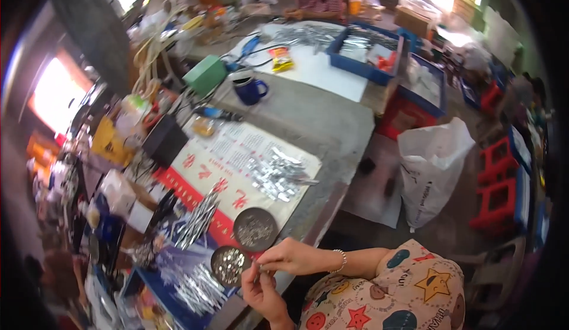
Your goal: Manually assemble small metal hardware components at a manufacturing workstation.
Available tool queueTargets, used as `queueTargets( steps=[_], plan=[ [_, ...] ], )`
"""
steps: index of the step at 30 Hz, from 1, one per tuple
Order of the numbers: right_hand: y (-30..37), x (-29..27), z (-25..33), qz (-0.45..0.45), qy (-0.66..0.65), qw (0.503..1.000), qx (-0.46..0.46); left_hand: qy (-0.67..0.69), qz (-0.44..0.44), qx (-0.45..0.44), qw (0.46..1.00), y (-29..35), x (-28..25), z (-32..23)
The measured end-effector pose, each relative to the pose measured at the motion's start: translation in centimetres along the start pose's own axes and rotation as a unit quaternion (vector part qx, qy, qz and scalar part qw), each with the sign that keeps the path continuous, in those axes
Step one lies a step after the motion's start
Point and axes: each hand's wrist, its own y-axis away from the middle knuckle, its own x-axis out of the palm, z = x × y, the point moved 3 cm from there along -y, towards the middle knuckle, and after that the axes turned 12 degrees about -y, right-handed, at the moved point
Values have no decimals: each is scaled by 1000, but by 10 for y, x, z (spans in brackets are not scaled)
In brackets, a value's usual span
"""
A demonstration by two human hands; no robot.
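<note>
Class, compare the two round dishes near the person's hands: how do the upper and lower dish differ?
Contents: the upper dish holds dull grey pieces; the lower dish holds brighter, larger-looking shiny pieces.
Place: the lower dish sits nearer the left hand; the upper dish lies farther from it.
Apparent size: the upper dish looks slightly wider than the lower dish.
Shared: both are round, dark-rimmed and hold many small pieces.

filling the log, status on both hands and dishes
Left hand, right hand close together, anything pinched unclear. Nearer dish holding shiny pieces. Farther dish alongside.
</note>
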Motion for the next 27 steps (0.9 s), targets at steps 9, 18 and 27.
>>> queueTargets(
  steps=[9,18,27],
  plan=[
    [-1,5,4,40,-21,998,47,-11,44,24,999,10,-13,-6],
    [-2,4,3,63,-26,995,71,56,75,-17,995,14,-17,-4],
    [8,12,-4,3,-42,999,17,-64,-23,35,997,17,-10,-1]
  ],
)
